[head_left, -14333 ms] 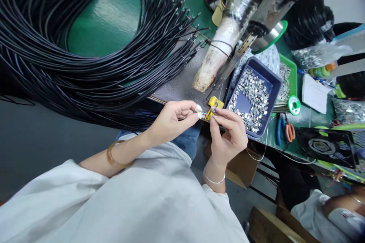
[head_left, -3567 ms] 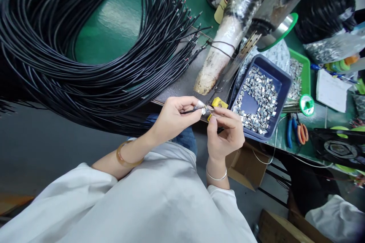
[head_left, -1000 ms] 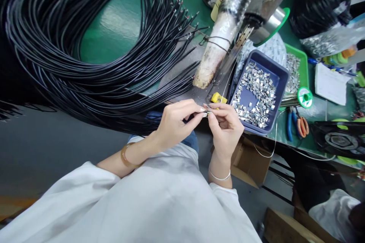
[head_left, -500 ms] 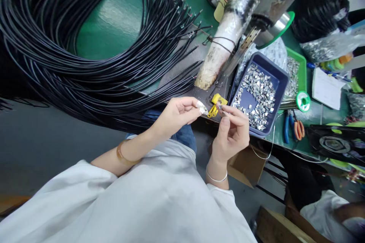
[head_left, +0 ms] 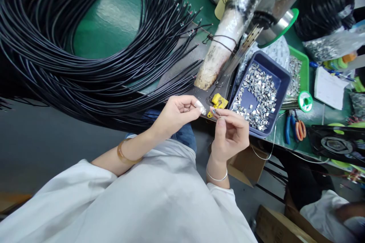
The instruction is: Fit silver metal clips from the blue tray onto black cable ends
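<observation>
Both left hand [head_left: 180, 115] and right hand [head_left: 229, 138] pinch narrowly, contents unclear; a rightward bump could spill flat silver metal pieces [head_left: 264, 93] from the blue rectangular plastic tray [head_left: 276, 74]

On our green counter [head_left: 102, 40] we can see a big curved bunch of black cords [head_left: 99, 68], a blue tub [head_left: 285, 83], a green tub [head_left: 305, 69] just beside it, some white paper [head_left: 329, 90], blue and orange tool handles [head_left: 288, 128] near the front edge, and a black fan [head_left: 335, 145] to their right.
</observation>
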Tool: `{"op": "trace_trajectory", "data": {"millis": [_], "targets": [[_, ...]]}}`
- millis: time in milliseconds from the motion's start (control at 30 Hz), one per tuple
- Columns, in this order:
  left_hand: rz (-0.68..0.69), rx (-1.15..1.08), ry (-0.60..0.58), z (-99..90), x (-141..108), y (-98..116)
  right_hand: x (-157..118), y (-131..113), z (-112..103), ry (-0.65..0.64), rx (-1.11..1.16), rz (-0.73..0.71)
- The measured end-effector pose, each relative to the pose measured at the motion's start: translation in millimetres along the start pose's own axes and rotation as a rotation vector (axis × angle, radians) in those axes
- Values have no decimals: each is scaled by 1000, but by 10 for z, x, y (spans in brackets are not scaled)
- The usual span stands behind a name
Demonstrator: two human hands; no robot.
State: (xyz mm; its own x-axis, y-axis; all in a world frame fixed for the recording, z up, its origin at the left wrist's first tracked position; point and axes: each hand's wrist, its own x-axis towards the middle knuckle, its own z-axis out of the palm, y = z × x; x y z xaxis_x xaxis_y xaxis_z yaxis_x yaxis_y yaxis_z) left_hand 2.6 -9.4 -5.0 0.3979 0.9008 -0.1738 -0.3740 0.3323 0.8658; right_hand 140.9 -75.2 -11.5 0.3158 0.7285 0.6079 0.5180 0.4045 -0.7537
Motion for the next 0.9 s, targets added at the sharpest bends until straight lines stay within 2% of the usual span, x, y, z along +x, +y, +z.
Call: {"op": "trace_trajectory", "data": {"millis": [67,167,233,367,433,533,633,733,833,900], "targets": [[12,11,28,2,5,-16,-2,-13,-16,-11,-59,-57],[8,11,9,13,7,-18,-15,-31,-34,-73,-177,-213],[12,6,2,21,7,-9,-25,-25,-37,-102,-197,-248],[-6,23,41,24,12,9,-20,21,-26,-40,-59,-105],[-23,34,11,21,15,11,-5,34,-19,-31,8,-25],[-33,39,-63,14,7,0,10,10,-11,-92,34,24],[-85,67,-36,3,-13,-20,2,-41,-11,-135,-46,-61],[-74,103,53,-6,-24,-33,-24,-50,-28,-155,-210,-165],[-22,148,115,-3,-34,-32,-55,-21,-66,-207,-338,-84],[-4,156,122,4,-52,-28,-63,-19,-87,-286,-404,-37]]}}
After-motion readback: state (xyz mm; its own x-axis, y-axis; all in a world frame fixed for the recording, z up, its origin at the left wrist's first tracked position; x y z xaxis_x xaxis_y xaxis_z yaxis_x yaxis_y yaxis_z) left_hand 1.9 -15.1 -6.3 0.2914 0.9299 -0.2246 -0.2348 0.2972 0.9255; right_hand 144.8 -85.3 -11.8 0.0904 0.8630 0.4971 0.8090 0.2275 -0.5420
